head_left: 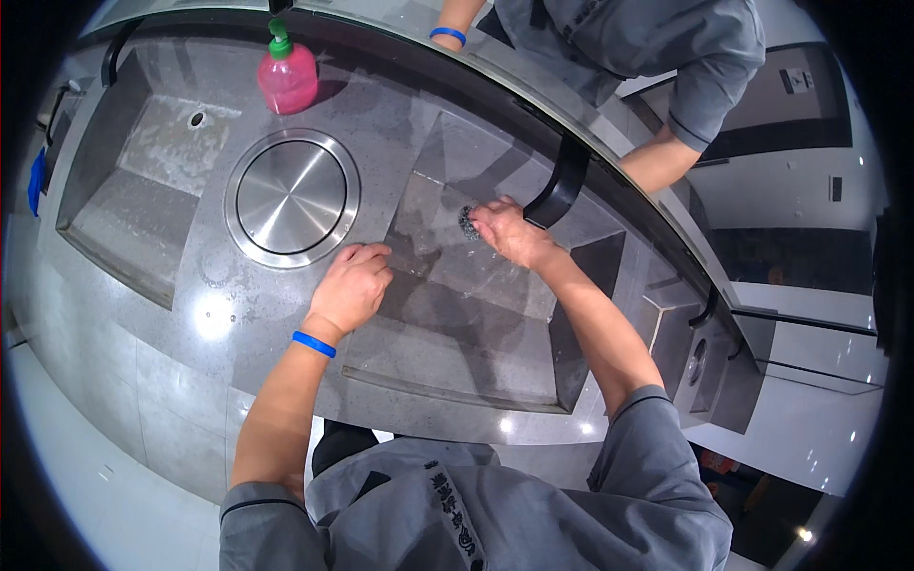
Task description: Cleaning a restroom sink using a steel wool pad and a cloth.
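Head view: the right hand (514, 233) is over the right sink (433, 328), its grip closed around a dark metallic scourer (468, 223). The scourer is at the fingertips, over the upper part of the basin, within its walls. It appears to press on the basin surface, though the fingers cover part of it and the contact cannot be confirmed. The surface around it is wet and streaked. A black tap (562, 186) reaches in just beside the right hand.

The left hand (352, 290) rests at the left edge of the same sink, palm down, fingers loosely bent; its grip is slack, with nothing seen in it. A blue band (313, 344) is worn on the left wrist. Near the left fingers, a round steel lid (290, 198) is set in the grey counter (252, 314), between the two sinks.

Behind the lid stands a pink soap bottle (288, 81) with a green pump. The left sink (119, 238) shows a drain hole (197, 120) and pale marks on its floor. Along the back, a mirror (790, 190) reflects the person's grey shirt and forearms
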`<action>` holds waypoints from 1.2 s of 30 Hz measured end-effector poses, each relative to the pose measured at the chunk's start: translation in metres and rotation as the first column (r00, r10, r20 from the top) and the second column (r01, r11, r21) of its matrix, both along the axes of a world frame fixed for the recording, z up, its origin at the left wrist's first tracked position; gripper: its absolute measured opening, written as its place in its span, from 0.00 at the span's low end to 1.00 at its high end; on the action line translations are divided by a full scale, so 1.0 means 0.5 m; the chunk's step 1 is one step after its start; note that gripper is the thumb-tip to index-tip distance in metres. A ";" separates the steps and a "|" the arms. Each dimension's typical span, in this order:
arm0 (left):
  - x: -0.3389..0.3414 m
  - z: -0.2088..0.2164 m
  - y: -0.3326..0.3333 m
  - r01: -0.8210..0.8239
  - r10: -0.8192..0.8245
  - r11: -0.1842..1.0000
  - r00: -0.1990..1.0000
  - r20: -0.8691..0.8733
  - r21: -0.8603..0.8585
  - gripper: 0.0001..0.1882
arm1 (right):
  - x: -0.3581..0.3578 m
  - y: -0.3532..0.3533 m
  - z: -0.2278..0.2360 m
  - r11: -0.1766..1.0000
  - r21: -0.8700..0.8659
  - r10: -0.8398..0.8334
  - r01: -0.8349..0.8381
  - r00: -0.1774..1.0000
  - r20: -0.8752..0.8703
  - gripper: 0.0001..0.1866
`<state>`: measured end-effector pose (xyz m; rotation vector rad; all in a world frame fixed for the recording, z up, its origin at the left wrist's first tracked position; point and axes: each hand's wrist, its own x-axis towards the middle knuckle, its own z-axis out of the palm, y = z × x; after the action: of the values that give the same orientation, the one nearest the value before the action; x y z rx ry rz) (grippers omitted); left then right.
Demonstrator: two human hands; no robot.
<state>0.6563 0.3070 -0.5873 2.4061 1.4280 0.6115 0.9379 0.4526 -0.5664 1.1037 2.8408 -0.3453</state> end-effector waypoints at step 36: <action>-0.001 -0.012 0.011 -0.008 0.008 1.000 0.999 0.054 -0.002 0.06 | -0.233 -0.377 -0.263 0.868 -0.289 -0.461 0.404 0.872 -0.165 0.18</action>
<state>0.6557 0.3127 -0.5932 2.3649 1.4163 0.6710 0.8216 0.2640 -0.6979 1.7413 2.5910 -0.8843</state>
